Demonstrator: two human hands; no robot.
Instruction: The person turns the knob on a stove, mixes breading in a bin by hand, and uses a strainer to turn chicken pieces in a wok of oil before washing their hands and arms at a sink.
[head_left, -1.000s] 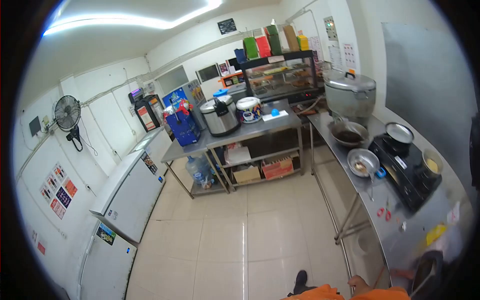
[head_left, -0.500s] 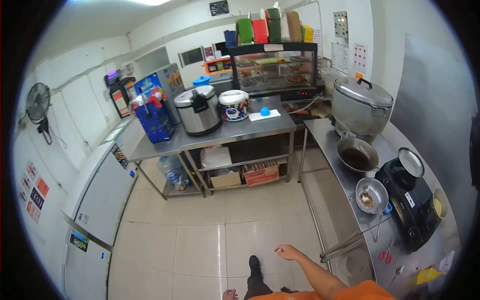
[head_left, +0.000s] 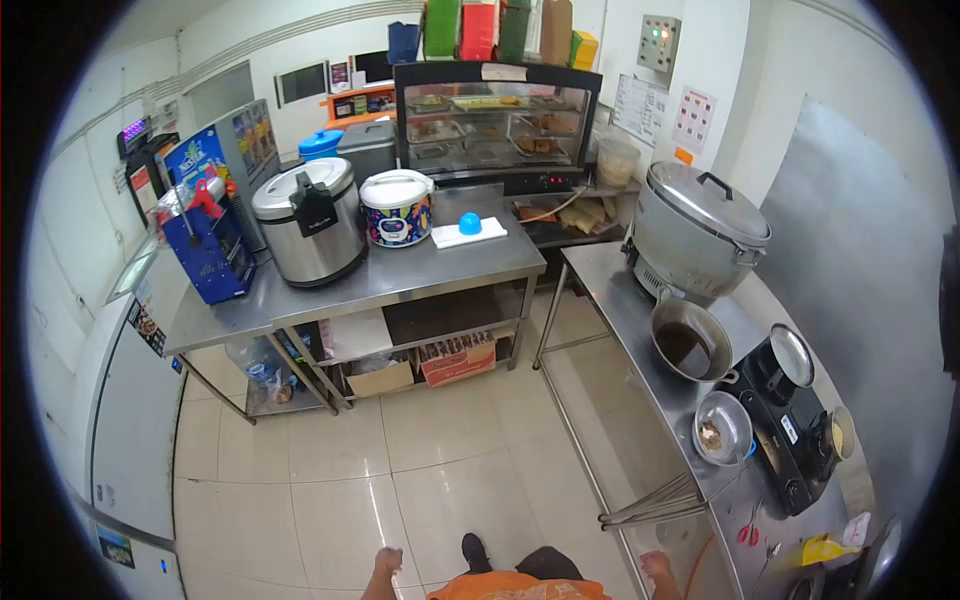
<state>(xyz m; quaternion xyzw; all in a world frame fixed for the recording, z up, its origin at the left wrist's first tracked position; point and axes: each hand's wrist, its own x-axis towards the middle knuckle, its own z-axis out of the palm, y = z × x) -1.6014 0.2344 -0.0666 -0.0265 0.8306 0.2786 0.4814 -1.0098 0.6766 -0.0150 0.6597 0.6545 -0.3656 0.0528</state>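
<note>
My left hand [head_left: 388, 560] hangs over the tiled floor at the lower middle, fingers loosely bent, with nothing visible in it. At the lower right, my right hand [head_left: 657, 567] hangs beside the steel worktable [head_left: 672, 440], its fingers slack and no object showing in them. Neither hand touches anything that I can see. On the worktable nearest my right hand lie red-handled scissors [head_left: 748, 533] and a yellow packet [head_left: 828, 550]. A metal strainer-like bowl [head_left: 727, 420] with food bits sits farther along, beside a black gas stove [head_left: 785, 440].
A pan of dark liquid [head_left: 690, 345] and a large rice cooker [head_left: 695, 225] stand on the right table. Ahead, a steel table [head_left: 400, 290] bears a steel cooker [head_left: 308, 225] and a patterned rice cooker [head_left: 398, 208]. Behind is a glass food warmer [head_left: 495, 125]; white freezers [head_left: 135, 440] line the left.
My view has shifted forward and to the right, so the tables look closer. My left hand has risen further into view; my right hand has swung back toward the right table.
</note>
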